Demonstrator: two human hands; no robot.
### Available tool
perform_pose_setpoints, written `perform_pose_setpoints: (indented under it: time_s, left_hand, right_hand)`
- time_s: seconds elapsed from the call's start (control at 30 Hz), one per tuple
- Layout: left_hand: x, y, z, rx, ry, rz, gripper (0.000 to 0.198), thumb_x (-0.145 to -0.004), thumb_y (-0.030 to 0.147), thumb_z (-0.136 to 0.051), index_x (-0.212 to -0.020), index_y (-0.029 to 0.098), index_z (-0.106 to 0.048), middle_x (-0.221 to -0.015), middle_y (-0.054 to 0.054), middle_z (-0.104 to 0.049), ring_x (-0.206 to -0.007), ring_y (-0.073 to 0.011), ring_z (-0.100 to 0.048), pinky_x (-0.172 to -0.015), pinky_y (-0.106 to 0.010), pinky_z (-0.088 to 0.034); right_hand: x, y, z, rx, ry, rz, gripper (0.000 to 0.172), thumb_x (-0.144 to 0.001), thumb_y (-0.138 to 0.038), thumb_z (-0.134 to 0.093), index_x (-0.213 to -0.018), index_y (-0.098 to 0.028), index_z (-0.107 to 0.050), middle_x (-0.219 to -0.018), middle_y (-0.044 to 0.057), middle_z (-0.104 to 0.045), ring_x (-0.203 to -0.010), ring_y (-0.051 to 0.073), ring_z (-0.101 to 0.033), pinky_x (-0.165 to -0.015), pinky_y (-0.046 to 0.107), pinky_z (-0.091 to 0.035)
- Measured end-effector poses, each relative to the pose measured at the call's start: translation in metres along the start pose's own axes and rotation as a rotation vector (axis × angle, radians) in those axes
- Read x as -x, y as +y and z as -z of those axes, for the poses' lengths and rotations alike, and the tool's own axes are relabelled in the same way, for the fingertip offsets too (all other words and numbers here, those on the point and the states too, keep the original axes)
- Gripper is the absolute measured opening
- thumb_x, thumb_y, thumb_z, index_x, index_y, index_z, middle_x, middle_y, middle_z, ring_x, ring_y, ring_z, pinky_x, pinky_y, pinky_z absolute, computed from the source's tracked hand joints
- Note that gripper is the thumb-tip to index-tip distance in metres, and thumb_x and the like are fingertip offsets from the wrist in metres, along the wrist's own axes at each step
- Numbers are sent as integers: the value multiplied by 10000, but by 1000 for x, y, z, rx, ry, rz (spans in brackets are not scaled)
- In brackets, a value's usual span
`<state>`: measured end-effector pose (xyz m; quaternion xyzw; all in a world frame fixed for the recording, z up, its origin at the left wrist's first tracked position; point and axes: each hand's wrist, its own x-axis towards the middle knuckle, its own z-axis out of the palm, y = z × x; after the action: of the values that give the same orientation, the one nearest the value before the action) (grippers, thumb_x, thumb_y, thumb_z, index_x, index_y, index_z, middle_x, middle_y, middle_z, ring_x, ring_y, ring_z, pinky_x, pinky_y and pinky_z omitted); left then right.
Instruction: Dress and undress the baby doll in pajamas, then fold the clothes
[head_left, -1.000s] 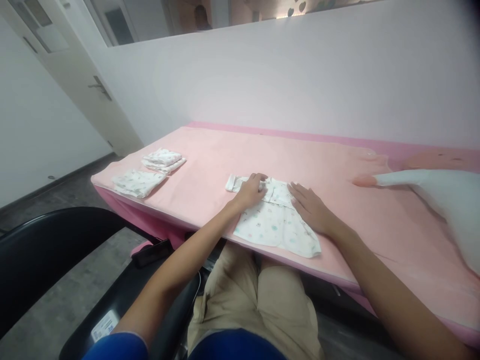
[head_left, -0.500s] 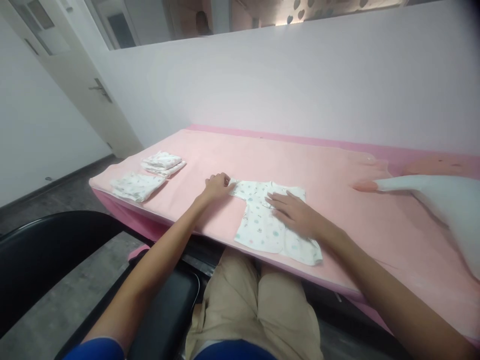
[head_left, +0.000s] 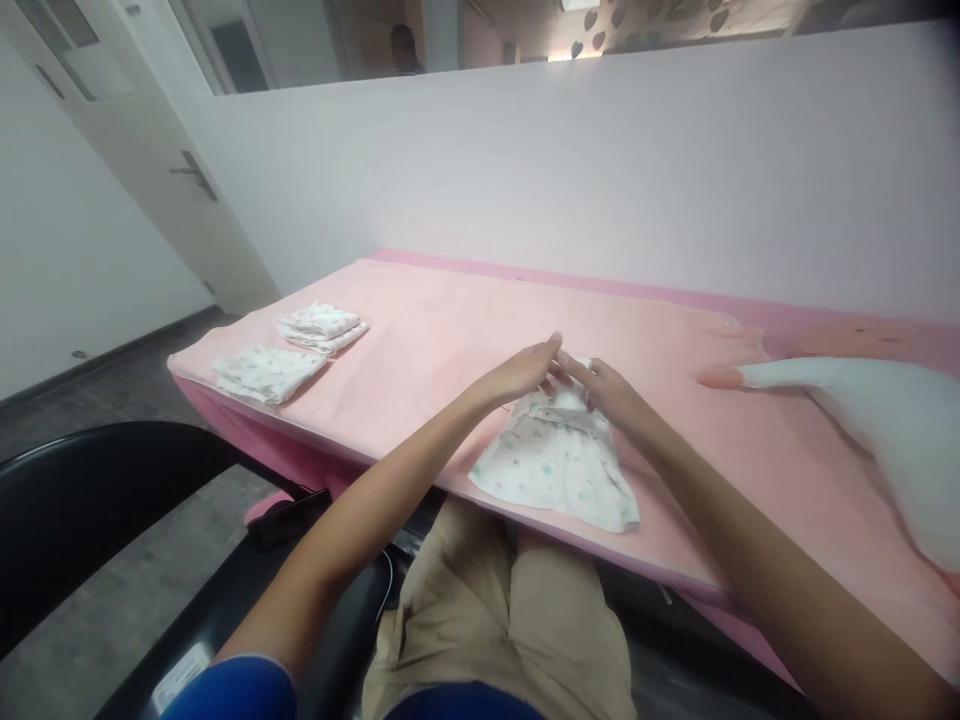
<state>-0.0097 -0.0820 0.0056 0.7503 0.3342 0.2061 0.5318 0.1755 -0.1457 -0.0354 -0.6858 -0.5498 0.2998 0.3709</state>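
Note:
A small white garment with a pale print [head_left: 559, 465] lies on the pink table cover [head_left: 435, 320], its lower part spread toward the front edge and its upper part bunched. My left hand [head_left: 529, 370] is closed on the garment's gathered top, its sleeve drawn inward. Touching it from the right, my right hand [head_left: 600, 385] is at the same top part, its fingers bent over the cloth and partly hidden.
Folded printed garments lie in two piles, one behind [head_left: 322, 328] and one in front [head_left: 268, 373], at the table's left. A white goose-shaped cushion [head_left: 885, 410] rests at the right. Black chairs [head_left: 112, 500] stand at the lower left. A wall backs the table.
My left hand has moved right, bringing the left sleeve in over the garment. My right hand has shifted slightly up and its fingers have bent. The garment's top is now bunched.

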Motion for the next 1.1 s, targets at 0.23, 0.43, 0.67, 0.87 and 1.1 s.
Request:
perform_pose_setpoints:
  time_s: [0.23,0.43,0.67,0.87,1.1]
  left_hand:
    - [13,-52,1,-576,182,-201,483,-1089,576,-405,-1275,209,-658,-1411,-108,-660,-1322,-305,-551,-1146,-469,-438]
    - [17,-84,-3,-778,134,-248,411,-1099,477,-429,-1372,237,-621,-1497,-77,-613,-1317,-301,-550,-1163,-511,-402]
    - [18,-65,-7,-775,160,-362,381,-1118,383,-406,-1333,216,-673,-1478,-93,-637,-1331,-278,-559,-1153,-458,-403]
    - [3,-61,-13,-742,-25,-297,509,-1128,469,-362,-1139,197,-792,-1234,-88,-762,-1185,-279,-621,-1140,-443,-413]
    - [-12,-54,-1,-346,-79,-41,638,-1105,594,-337,-1078,216,-849,-1311,-40,-789,-1262,-251,-669,-1168,-348,-434]
  right_hand:
    - [-6,34,19,108,-3,-50,434,-829,-556,-802,-1085,-213,-731,-1081,76,-766,-967,266,-706,-836,372,-517]
    - [-3,56,4,167,135,106,485,-802,-511,-813,-1188,-240,-701,-1265,68,-727,-1057,250,-687,-905,378,-522]
    - [28,56,19,405,260,-54,591,-921,-764,-607,-1170,-229,-630,-1244,117,-719,-1047,314,-700,-890,443,-508]
    - [33,47,26,443,34,-249,594,-883,-794,-631,-1022,-221,-705,-1078,135,-787,-998,347,-723,-853,438,-507]
    - [10,37,19,160,-95,-208,411,-920,-529,-704,-1120,-179,-786,-1180,121,-799,-1059,311,-737,-847,361,-536]
